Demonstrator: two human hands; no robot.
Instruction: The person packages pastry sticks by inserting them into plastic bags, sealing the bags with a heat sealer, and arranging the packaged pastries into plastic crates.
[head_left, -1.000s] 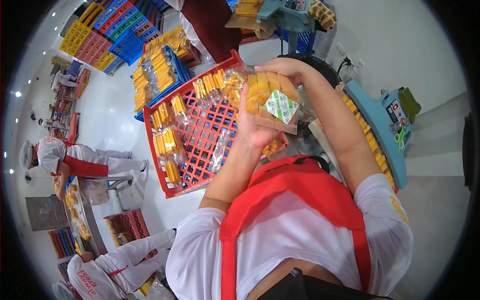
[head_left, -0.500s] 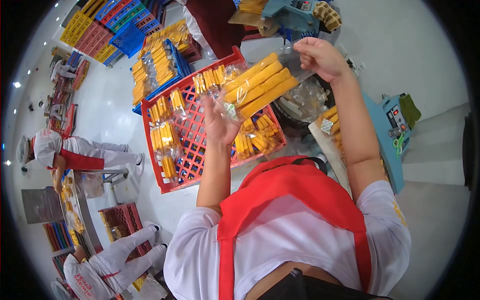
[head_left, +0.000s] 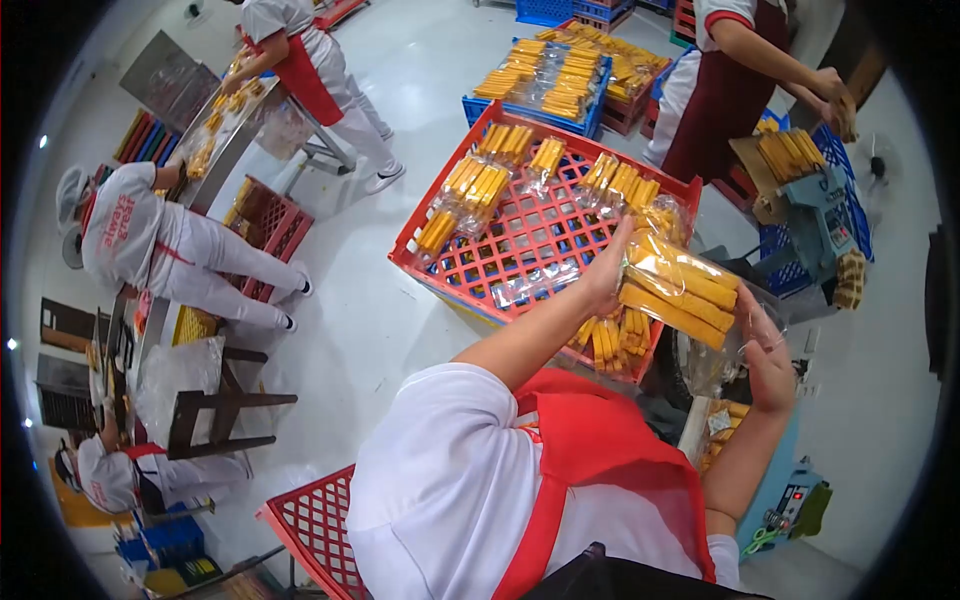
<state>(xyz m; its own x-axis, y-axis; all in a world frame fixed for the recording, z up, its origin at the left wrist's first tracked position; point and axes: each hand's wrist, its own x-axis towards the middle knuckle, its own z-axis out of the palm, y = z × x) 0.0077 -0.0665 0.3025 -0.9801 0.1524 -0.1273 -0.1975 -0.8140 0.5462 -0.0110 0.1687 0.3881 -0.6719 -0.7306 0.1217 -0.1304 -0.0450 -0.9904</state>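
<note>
A clear plastic bag of long yellow sticks [head_left: 680, 290], which look like baked sticks, is held between my hands over the near right corner of the red crate [head_left: 455, 285]. My left hand [head_left: 606, 272] grips the bag's left end, its fingers partly hidden behind it. At the right end, my right hand [head_left: 766, 355] holds the bag with fingers bent against the plastic. Bagged sticks [head_left: 478, 185] lie along the crate's far and left sides. More bundles [head_left: 615, 335] sit below my left hand, beside a flat clear wrapper [head_left: 535, 285].
A blue crate of bagged sticks [head_left: 465, 105] stands beyond the red one. At right are a blue machine [head_left: 825, 205] and another machine with a control panel [head_left: 795, 500] and green scissors [head_left: 762, 540]. Co-workers stand at a long table [head_left: 225, 130]; another person [head_left: 745, 60] works at upper right.
The view has swung left, so things sit further right. My right hand, earlier raised in a closed grip on the bag's loose plastic end, is now lower, against the sticks' end.
</note>
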